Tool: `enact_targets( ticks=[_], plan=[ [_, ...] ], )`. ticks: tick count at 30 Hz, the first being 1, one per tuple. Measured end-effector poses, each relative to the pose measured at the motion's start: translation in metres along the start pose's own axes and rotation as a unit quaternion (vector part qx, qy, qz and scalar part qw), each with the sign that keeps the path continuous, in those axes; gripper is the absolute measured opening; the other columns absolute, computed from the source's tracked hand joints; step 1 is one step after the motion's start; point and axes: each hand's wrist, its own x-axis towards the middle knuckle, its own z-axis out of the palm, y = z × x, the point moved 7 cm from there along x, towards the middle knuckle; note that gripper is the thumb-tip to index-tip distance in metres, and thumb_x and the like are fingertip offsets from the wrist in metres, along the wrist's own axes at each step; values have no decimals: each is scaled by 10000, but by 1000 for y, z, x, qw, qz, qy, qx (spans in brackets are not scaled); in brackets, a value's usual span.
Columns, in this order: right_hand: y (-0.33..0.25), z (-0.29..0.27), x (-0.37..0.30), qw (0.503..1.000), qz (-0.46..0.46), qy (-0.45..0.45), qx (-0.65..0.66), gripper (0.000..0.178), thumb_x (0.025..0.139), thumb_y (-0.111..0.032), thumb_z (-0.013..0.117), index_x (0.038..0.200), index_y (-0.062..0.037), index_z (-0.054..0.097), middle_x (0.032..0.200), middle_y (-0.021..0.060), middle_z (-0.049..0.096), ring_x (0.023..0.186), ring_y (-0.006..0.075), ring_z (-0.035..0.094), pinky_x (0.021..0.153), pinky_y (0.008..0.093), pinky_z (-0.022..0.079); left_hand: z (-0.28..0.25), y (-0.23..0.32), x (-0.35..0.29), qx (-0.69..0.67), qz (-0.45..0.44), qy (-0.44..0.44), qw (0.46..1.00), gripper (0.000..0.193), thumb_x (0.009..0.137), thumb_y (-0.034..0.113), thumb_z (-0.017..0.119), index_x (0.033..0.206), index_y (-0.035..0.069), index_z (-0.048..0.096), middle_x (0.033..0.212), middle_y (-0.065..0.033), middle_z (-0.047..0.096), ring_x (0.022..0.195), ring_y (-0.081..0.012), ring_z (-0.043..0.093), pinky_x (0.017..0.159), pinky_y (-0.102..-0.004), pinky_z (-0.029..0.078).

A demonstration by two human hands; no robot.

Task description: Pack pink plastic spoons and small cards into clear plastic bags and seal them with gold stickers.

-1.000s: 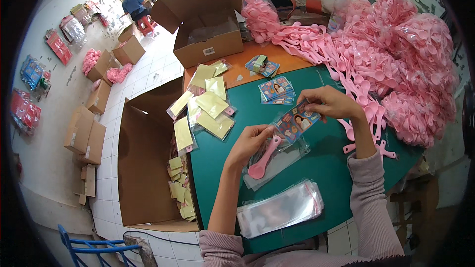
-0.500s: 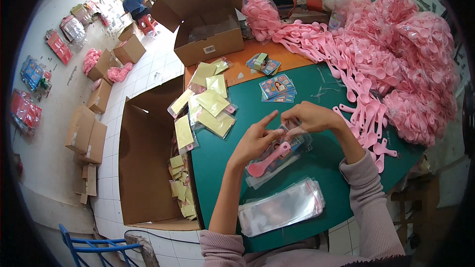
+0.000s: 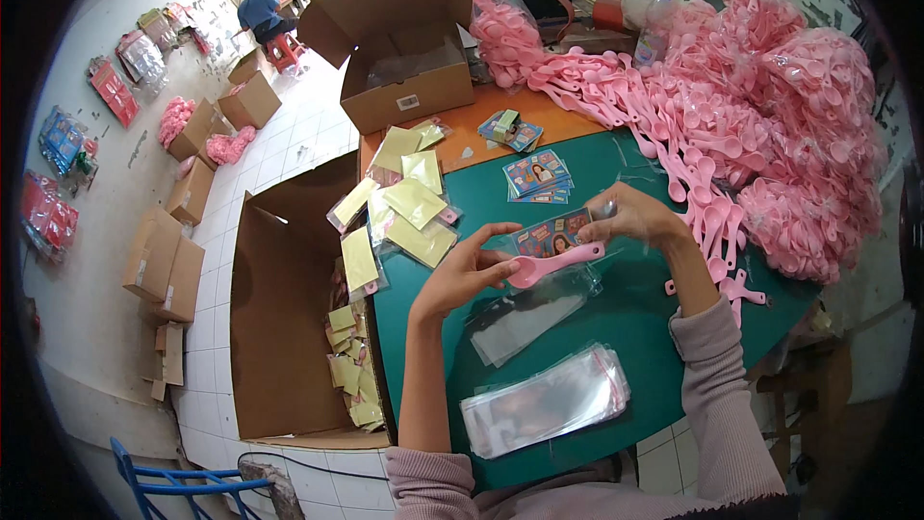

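Note:
Between both hands, above the green tabletop [image 3: 423,404], are a pink spoon [image 3: 563,261] and a blue-and-red printed card [image 3: 551,235]. My left hand [image 3: 464,272] pinches them at the spoon's bowl end. Near the tip of the spoon's handle, my right hand [image 3: 630,220] is closed on the card's other end, with clear plastic by its fingers. Whether the card sits inside a clear bag is hard to make out. Just below the hands lie a few clear plastic bags [image 3: 529,323]. Closer to me rests a thicker stack of clear bags [image 3: 549,403].
Pink spoons [image 3: 712,217] spread along the right, beside a heap of bagged spoons [image 3: 818,106]. Printed cards [image 3: 536,176] lie farther back. Filled packets with yellow cards [image 3: 414,202] cover the table's left edge, above a large open carton [image 3: 289,327]. Another open box [image 3: 409,87] stands behind.
The spoon and card have been lifted off the clear bags and tilted, so the card's print now shows. My right hand has moved to the right, away from my left.

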Motion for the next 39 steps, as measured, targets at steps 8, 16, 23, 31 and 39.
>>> enact_targets(
  ticks=[8, 16, 23, 31, 39],
  plan=[
    [15, -4, -2, 990, -72, 82, -84, 277, 692, -169, 714, 593, -26, 498, 523, -14, 437, 521, 59, 396, 452, 235, 319, 1, -27, 16, 63, 18, 88, 994, 415, 831, 207, 612, 1195, 81, 459, 859, -58, 621, 765, -87, 552, 683, -217, 431],
    [-2, -2, -6, 962, -67, 175, -196, 308, 651, -174, 711, 612, 8, 465, 511, 65, 386, 504, 121, 348, 476, 278, 340, 3, -28, 13, -18, 15, 73, 997, 392, 842, 229, 597, 1157, 45, 454, 865, -24, 590, 788, -88, 531, 735, -203, 418],
    [-16, 15, -6, 966, -126, 169, -152, 234, 706, -186, 685, 824, 3, 610, 763, 124, 602, 749, 129, 578, 679, 261, 463, 9, -29, 8, -138, -75, 117, 981, 575, 899, 332, 476, 1313, 61, 184, 975, -172, 576, 813, -207, 607, 700, -315, 516],
    [21, 78, 6, 892, -199, -71, -399, 421, 893, -353, 425, 1206, -81, 495, 1347, 171, 339, 1231, 357, 337, 1001, 394, 305, 10, -41, 3, -207, -91, 107, 968, 753, 920, 210, 425, 1341, 210, -199, 1183, -188, 456, 936, -276, 580, 806, -438, 513],
    [11, 66, 12, 984, -95, -110, -105, 488, 900, -409, 322, 1257, -107, 463, 1332, 166, 350, 1135, 259, 441, 943, 355, 356, 4, -41, 9, -131, -24, 111, 985, 865, 841, -16, 430, 1322, 218, -250, 1126, -187, 493, 918, -235, 584, 791, -378, 515]
  ],
)
